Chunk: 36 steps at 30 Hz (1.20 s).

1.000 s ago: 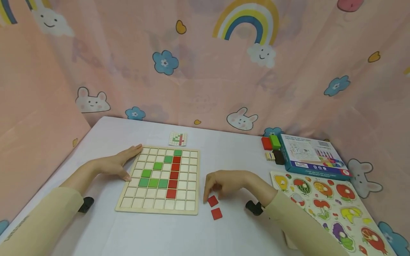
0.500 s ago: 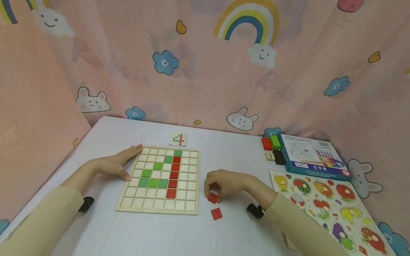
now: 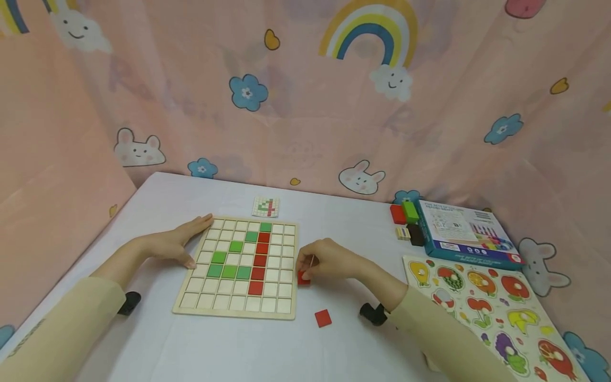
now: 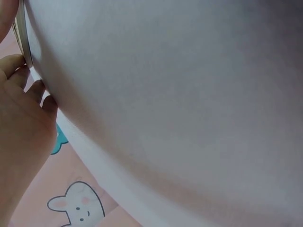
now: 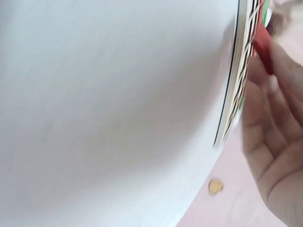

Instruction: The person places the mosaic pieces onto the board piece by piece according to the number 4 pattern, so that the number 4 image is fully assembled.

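A wooden grid board [image 3: 234,315] lies on the white table, with green tiles [image 3: 229,271] and a column of red tiles [image 3: 260,260] set in its squares. My left hand [image 3: 174,245] rests at the board's left edge, fingers spread, thumb on the rim. Just off the board's right edge, my right hand [image 3: 329,260] pinches a red square tile [image 3: 303,278] between thumb and fingers. The right wrist view shows that tile [image 5: 263,47] held on a slant near the board's edge. Another red tile [image 3: 323,318] lies flat on the table, nearer to me.
Behind the board lies a small pattern card [image 3: 265,207]. At the right are a blue box [image 3: 472,233], red and green blocks [image 3: 409,211], a black piece [image 3: 415,234] and a fruit picture board [image 3: 482,297]. A pink patterned curtain [image 3: 296,116] surrounds the table.
My right hand has taken hold of the upper loose red tile, lifted it and moved it left and away from me to the board's right edge. The left hand stays put.
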Each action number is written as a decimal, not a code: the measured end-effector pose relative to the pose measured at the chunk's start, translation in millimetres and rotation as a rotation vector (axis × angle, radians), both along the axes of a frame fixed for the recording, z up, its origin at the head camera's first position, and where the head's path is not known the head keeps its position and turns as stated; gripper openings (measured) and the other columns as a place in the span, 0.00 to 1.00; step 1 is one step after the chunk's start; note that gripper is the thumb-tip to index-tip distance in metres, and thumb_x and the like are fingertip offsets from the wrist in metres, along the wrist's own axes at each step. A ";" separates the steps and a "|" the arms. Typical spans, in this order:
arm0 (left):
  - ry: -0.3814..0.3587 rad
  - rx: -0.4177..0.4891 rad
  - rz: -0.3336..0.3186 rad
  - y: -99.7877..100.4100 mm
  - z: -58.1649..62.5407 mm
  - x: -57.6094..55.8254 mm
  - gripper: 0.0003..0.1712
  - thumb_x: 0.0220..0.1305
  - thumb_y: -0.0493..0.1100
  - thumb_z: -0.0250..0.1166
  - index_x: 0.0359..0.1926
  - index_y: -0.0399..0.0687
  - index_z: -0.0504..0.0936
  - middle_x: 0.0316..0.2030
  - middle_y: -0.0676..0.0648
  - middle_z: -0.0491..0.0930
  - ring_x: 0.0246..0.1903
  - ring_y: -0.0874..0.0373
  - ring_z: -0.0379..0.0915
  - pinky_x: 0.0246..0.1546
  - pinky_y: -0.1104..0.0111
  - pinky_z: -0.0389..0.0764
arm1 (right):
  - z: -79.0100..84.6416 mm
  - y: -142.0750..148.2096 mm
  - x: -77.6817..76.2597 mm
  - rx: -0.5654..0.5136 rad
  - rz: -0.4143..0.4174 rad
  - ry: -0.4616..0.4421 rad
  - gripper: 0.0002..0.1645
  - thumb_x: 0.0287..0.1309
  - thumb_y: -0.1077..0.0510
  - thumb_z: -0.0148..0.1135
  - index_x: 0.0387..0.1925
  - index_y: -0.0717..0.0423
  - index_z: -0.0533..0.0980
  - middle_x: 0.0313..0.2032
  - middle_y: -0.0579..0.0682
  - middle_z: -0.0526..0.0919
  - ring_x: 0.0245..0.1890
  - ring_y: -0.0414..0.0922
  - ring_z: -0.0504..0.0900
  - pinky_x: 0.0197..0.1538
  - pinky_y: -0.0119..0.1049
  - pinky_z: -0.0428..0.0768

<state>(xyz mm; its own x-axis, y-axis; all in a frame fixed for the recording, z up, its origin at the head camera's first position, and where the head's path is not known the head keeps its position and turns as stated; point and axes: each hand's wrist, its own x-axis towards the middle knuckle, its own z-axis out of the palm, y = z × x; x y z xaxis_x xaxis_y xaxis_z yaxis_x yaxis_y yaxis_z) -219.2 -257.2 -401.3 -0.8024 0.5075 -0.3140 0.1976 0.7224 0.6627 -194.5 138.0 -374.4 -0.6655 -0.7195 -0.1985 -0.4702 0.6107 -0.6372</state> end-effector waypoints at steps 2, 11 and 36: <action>0.001 0.006 -0.006 0.8 0.5 -0.3 0.71 0.43 0.44 0.77 0.79 0.43 0.38 0.79 0.35 0.31 0.77 0.31 0.21 0.71 0.30 0.31 | 1.0 -9.3 4.2 -0.044 -0.047 0.001 0.06 0.55 0.61 0.70 0.34 0.48 0.83 0.30 0.42 0.85 0.31 0.36 0.79 0.38 0.26 0.80; 0.000 0.010 -0.005 2.1 1.7 0.3 0.71 0.42 0.43 0.77 0.78 0.41 0.39 0.79 0.34 0.31 0.77 0.30 0.21 0.71 0.30 0.31 | 2.3 -53.6 25.3 -0.127 -0.066 -0.007 0.05 0.52 0.61 0.73 0.33 0.50 0.84 0.28 0.43 0.85 0.29 0.33 0.78 0.35 0.23 0.79; -0.003 0.006 0.006 1.8 1.8 1.1 0.70 0.43 0.43 0.76 0.79 0.43 0.39 0.79 0.35 0.31 0.77 0.31 0.21 0.71 0.31 0.32 | -5.4 -93.2 49.8 0.032 -0.043 0.148 0.04 0.53 0.60 0.72 0.27 0.47 0.85 0.21 0.35 0.82 0.23 0.29 0.73 0.29 0.20 0.72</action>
